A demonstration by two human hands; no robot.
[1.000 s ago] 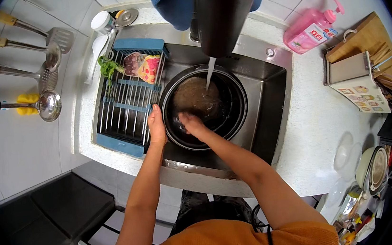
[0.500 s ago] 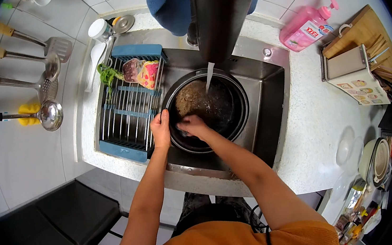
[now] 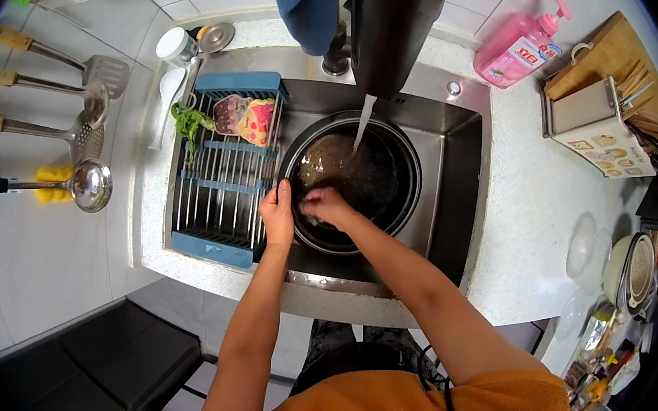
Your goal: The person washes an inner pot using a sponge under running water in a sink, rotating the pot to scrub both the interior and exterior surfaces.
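A round black pan [image 3: 400, 198] sits in the steel sink, with water pooled over its brownish bottom. My left hand [image 3: 276, 217] is closed on the left side of the pan's rim, thumb pointing up along it. Inside the pan, near that same side, my right hand [image 3: 327, 207] is closed and pressed down low; a small greyish thing shows under its fingers, too blurred to name. From the dark tap [image 3: 406, 25] above, a stream of water [image 3: 363, 126] runs into the pan.
A blue-ended drying rack [image 3: 230, 252] spans the sink's left side, bearing leafy greens [image 3: 192, 122] and a patterned cloth-like piece [image 3: 258, 122]. On the right counter stand a pink pump bottle [image 3: 517, 45] and a chopstick holder [image 3: 593, 125]. Ladles and turners [image 3: 91, 186] hang at left.
The view has shifted slightly, so the tap and sink appear a little further right. Light now glints on the water in the pan. Both hands keep nearly the same places at the pan.
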